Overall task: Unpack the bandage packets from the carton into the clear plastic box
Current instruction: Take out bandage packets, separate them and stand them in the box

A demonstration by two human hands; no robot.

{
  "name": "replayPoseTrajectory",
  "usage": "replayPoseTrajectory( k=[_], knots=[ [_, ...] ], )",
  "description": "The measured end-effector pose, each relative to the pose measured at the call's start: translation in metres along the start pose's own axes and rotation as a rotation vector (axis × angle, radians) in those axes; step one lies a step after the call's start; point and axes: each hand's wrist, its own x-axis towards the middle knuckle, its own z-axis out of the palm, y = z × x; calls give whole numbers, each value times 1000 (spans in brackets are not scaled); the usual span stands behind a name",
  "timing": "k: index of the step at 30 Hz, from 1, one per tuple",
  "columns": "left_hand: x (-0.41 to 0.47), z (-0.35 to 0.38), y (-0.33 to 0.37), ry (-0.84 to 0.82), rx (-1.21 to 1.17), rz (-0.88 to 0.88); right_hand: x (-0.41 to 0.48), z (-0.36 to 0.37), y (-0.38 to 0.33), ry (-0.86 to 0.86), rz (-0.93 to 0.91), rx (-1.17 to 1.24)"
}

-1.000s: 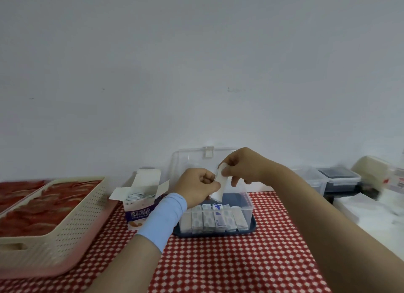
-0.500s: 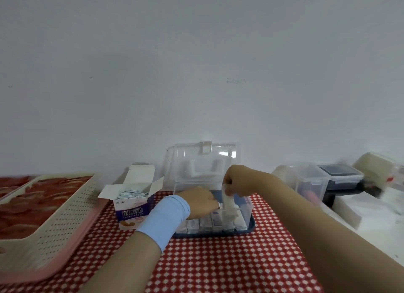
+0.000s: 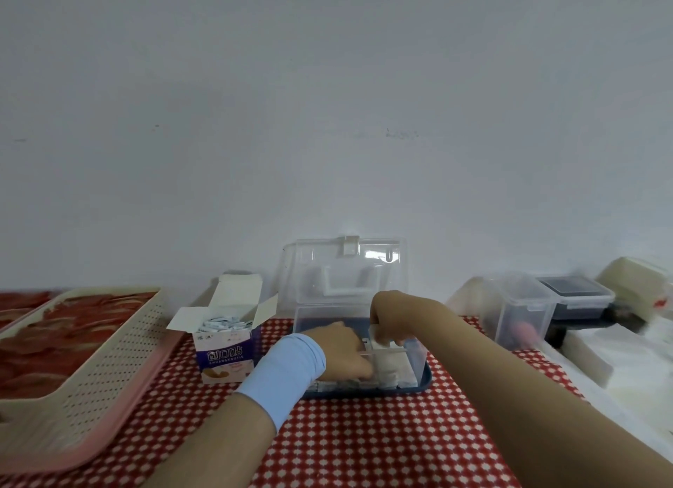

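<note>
A: Bandage packets (image 3: 391,376), where are they?
B: Standing in a row along the near wall of the clear plastic box (image 3: 418,354). More of them sit in the open carton (image 3: 225,356), just left of the box.
A: Right hand (image 3: 397,316)?
B: Over the box's right half, fingers curled and pinching one white packet (image 3: 378,338). The packet is upright, its lower end down among the row.
A: Left hand (image 3: 340,345)?
B: Inside the box at its left side. Fingers fairly straight, resting on the row; I see nothing gripped. A blue sleeve (image 3: 287,371) covers the wrist at the box's near-left corner.
A: Box lid (image 3: 346,269)?
B: Up, at the back of the box, against the wall.
A: Anything else?
B: The box is on the bench (image 3: 364,444), on a red checked cloth. A perforated cream basket (image 3: 109,360) sits well left of the box, past the carton. A small lidded clear container (image 3: 517,313) is near the box's right.
</note>
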Motion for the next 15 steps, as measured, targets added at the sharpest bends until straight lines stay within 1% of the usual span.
replayPoseTrajectory(
  k=[8,15],
  knots=[
    [0,0,-1,7,-22,7,5,6,-5,13,12,-53],
    [-5,-2,3,38,5,26,4,5,-9,18,8,-163]
  ],
)
